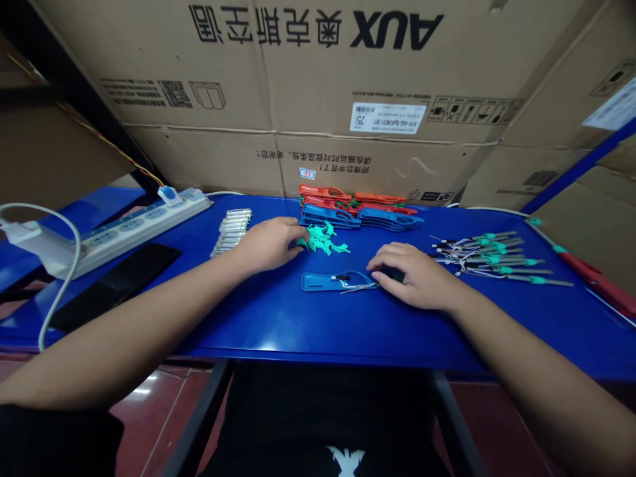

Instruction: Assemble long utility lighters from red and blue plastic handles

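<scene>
My left hand (271,245) rests on the blue table with its fingertips at a heap of green plastic pieces (322,240); whether it grips one is hidden. My right hand (416,277) curls over a dark green handle (392,274), from which thin wires run to a flat blue plastic piece (320,281) lying just left of it. Several green-banded metal probes with wire ends (497,257) lie to the right of that hand. Stacks of red and blue plastic clips (350,211) lie beyond both hands.
A bundle of short metal tubes (231,232) lies left of my left hand. Further left are a white power strip (139,228) with a cable and a black phone (114,285). A red-handled tool (596,281) lies at the right edge. Cardboard boxes (318,86) stand behind the table.
</scene>
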`<state>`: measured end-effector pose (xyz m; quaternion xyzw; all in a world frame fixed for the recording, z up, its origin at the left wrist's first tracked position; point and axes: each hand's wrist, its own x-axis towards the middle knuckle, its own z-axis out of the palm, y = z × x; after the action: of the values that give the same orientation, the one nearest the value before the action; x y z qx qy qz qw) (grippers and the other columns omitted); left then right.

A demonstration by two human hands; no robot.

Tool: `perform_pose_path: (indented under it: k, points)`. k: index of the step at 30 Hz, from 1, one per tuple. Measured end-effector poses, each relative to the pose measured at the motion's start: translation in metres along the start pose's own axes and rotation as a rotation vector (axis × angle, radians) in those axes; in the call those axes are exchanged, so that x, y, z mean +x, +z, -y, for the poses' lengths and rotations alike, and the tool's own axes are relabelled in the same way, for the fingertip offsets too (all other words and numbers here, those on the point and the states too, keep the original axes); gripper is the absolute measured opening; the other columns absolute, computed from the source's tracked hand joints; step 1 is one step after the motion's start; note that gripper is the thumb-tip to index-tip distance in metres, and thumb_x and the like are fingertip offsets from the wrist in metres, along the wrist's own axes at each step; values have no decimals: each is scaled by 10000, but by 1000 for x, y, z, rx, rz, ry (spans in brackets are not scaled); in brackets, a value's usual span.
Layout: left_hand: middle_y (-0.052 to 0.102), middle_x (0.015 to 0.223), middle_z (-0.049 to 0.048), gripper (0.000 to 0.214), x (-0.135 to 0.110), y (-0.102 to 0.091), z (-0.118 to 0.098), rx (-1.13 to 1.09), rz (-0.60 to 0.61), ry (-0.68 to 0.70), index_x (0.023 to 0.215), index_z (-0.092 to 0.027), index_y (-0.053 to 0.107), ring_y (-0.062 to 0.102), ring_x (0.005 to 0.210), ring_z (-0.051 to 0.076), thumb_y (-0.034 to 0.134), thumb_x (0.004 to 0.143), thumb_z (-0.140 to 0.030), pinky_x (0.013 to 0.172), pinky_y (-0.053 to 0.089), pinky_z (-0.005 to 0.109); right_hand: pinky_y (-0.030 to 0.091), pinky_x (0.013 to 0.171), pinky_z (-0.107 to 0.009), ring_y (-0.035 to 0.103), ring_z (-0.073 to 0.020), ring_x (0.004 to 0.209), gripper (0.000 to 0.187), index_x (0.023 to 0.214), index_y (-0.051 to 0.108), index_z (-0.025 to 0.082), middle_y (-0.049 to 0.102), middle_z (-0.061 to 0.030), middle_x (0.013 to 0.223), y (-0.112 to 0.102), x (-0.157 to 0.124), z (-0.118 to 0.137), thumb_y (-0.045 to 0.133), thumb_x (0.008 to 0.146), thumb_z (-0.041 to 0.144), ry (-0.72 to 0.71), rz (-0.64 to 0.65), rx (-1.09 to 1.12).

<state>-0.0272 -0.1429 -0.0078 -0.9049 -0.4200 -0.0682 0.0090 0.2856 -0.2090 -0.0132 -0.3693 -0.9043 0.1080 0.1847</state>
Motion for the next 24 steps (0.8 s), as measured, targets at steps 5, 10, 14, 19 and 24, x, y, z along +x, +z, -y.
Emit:
perform_pose_path:
  k: [5, 10, 14, 19, 24]
  points:
    - [652, 1017, 71, 240, 1, 0, 6, -22, 1, -28, 1057, -196, 672, 636, 922, 231, 579, 859, -296, 803, 489, 328, 454, 872, -409, 624, -219, 939, 140, 1008, 674, 217, 702, -71, 987, 0, 0, -1, 567, 927, 257, 7, 0, 1]
    - [658, 945, 59, 215, 1, -2, 12, -118, 24, -19, 939, -180, 640, 622, 845, 217, 621, 807, -350, 789, 486, 331, 451, 880, -405, 616, -213, 945, 146, 1019, 671, 212, 697, -66, 994, 2, 0, -4, 569, 929, 265, 28, 7, -8]
    - [659, 1065, 92, 370, 2, -2, 16, -115, -41, -44, 1156, -171, 642, 629, 965, 236, 565, 822, -311, 867, 492, 352, 451, 883, -405, 610, -209, 945, 145, 1015, 667, 208, 690, -62, 989, 2, 0, -4, 559, 935, 263, 37, 20, -3]
    - [704, 1077, 113, 400, 10, 6, 16, -138, -53, -75, 1202, -159, 674, 658, 980, 240, 528, 867, -322, 886, 496, 347, 451, 875, -407, 613, -208, 936, 138, 1002, 667, 208, 691, -63, 979, 2, 2, -1, 557, 931, 251, 41, 31, 7]
    - [762, 907, 81, 274, 23, 17, 20, -257, -123, -198, 988, -181, 753, 688, 801, 210, 599, 850, -361, 751, 504, 320, 454, 863, -410, 621, -213, 928, 137, 995, 670, 212, 702, -64, 962, 5, 3, -1, 557, 927, 248, 17, 30, 4]
